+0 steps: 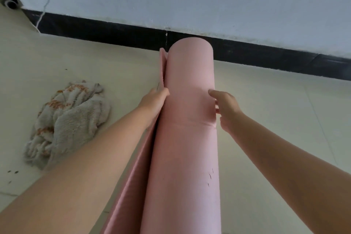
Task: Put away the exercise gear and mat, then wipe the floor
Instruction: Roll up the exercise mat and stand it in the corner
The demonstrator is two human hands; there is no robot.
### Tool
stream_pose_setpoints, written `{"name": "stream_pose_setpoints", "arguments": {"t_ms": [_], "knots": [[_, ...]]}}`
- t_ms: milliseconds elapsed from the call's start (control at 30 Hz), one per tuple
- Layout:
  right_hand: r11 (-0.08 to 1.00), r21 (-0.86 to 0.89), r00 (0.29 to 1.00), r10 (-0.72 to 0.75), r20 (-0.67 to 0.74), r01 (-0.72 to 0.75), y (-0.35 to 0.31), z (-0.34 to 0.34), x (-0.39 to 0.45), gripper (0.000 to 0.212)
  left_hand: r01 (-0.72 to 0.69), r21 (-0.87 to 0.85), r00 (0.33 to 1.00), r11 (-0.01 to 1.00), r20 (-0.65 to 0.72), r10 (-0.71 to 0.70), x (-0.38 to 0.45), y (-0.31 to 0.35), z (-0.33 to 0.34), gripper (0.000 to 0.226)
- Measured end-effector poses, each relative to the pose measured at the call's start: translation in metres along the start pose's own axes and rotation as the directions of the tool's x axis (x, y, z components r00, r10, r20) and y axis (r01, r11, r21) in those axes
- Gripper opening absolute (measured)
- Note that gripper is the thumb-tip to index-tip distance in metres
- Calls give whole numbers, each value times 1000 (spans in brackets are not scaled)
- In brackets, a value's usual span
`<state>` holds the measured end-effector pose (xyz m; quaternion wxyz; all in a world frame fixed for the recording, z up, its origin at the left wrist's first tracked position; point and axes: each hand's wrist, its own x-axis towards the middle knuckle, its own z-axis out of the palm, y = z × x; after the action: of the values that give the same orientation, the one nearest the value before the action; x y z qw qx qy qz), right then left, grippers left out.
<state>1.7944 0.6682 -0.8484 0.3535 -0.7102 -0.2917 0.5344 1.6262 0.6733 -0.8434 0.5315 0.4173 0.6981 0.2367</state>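
A pink exercise mat point(188, 138), rolled into a thick tube, runs from the bottom of the view up toward the wall. Its loose outer flap hangs along the left side of the roll. My left hand point(154, 100) presses against the roll's left side, over that flap. My right hand point(226, 108) grips the right side at about the same height, denting the foam. A crumpled white and orange cloth point(66, 121) lies on the floor to the left of the mat.
The floor is pale tile point(275, 110) with dark specks at the lower left. A grey wall with a black skirting board point(114, 30) crosses the top. A dark wheeled object point(9, 2) sits in the upper left corner, beside a thin white cable.
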Motion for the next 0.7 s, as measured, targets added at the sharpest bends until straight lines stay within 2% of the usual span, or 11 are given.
{"name": "stream_pose_setpoints", "arguments": {"t_ms": [67,100,167,200,300,333,467,567,633,700], "knots": [[999,50,999,-10,44,8,-1,-8,-10,58,-2,25,1000,1000,-24,2,-15,4,6,97],[997,65,998,-33,61,29,-4,-12,-16,59,-7,24,1000,1000,-23,8,-20,8,7,102],[994,67,994,-88,61,83,-12,-22,-26,53,-33,-34,999,999,-14,33,-29,20,8,97],[992,57,992,-114,46,112,-18,-28,-32,58,-49,-58,999,997,-9,48,-36,29,8,96],[982,-30,981,-189,-49,188,-42,-49,-55,62,-56,-130,998,990,-10,55,-59,61,12,124],[979,-29,977,-205,-55,204,-51,-58,-64,61,-70,-135,997,988,-19,68,-70,73,15,124],[944,17,943,-329,-49,331,-91,-96,-97,41,-243,-115,970,963,-4,244,-110,127,24,76],[895,26,893,-442,-81,445,-126,-124,-118,60,-355,-76,932,932,-114,345,-137,169,27,73],[854,38,853,-514,-86,519,-151,-139,-137,64,-421,-58,894,905,-193,404,-159,197,28,73],[807,33,806,-584,-97,589,-173,-154,-157,62,-530,-153,845,834,-184,503,-180,225,31,68]]}}
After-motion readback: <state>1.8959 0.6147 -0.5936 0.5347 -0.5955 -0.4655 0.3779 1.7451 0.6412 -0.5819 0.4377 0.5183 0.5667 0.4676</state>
